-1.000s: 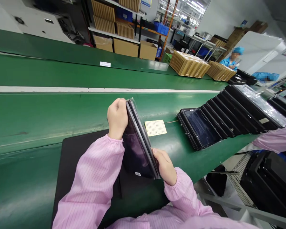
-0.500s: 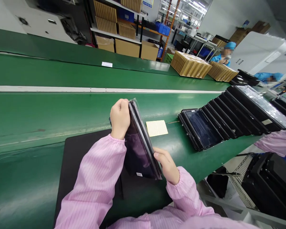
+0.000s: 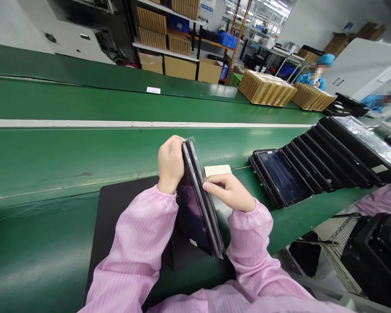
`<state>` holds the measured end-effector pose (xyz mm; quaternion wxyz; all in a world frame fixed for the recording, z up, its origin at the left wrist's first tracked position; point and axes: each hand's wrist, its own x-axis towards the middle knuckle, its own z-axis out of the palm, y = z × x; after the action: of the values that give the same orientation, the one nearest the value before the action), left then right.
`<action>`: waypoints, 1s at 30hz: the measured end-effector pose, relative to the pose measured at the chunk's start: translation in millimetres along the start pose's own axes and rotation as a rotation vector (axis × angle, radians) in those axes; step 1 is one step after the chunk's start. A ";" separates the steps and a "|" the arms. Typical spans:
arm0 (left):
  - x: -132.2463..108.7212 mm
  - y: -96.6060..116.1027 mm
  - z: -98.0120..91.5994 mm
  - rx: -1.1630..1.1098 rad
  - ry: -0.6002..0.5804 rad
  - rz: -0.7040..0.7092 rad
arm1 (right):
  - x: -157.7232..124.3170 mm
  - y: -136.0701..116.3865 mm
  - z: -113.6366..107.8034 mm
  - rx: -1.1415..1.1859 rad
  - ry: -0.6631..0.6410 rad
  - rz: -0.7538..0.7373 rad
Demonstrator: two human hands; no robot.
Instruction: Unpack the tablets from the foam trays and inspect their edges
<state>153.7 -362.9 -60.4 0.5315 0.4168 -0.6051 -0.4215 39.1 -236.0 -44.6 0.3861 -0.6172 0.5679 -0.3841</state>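
Observation:
A dark tablet in a clear plastic bag [image 3: 197, 204] stands on edge on a black mat [image 3: 124, 226]. My left hand [image 3: 171, 163] is closed over its far top corner and keeps it upright. My right hand [image 3: 230, 191] rests against the tablet's right side about halfway up, thumb and fingers pinching at the bag's edge. Just behind my right hand lies a small yellow dotted sheet [image 3: 217, 170] on the green belt.
A row of several dark tablets [image 3: 313, 169] leans along the belt to the right, with another person's pink sleeve [image 3: 382, 200] beyond. Brown stacks [image 3: 267, 89] sit on the far belt. Two people in blue work far right. A black crate [image 3: 374, 256] stands below.
My right hand has slid from the tablet's lower near corner up to the middle of its right edge. The left hand keeps its grip on the top.

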 end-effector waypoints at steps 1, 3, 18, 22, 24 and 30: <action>1.0 -2.1 0.2 0.006 0.010 -0.005 | 0.7 2.1 0.7 0.021 0.005 0.001; 2.6 -6.0 0.5 0.019 0.021 -0.015 | 1.3 5.4 1.7 0.031 0.009 0.000; -1.3 2.9 0.2 -0.011 -0.012 -0.029 | -1.3 6.9 -9.2 0.016 -0.107 -0.086; -9.1 16.8 -2.2 -0.103 -0.124 -0.005 | -11.0 2.6 -10.1 0.047 -0.109 -0.073; -13.5 21.3 -2.6 -0.149 -0.161 0.007 | -15.6 0.7 -10.2 0.049 -0.104 -0.086; -20.0 25.7 -3.6 -0.223 -0.252 -0.003 | -24.3 -8.8 -9.6 -0.017 -0.127 -0.133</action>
<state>157.6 -336.4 -41.5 0.4936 0.3000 -0.6158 -0.5359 32.5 -211.6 -33.6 0.3898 -0.6797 0.5034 -0.3643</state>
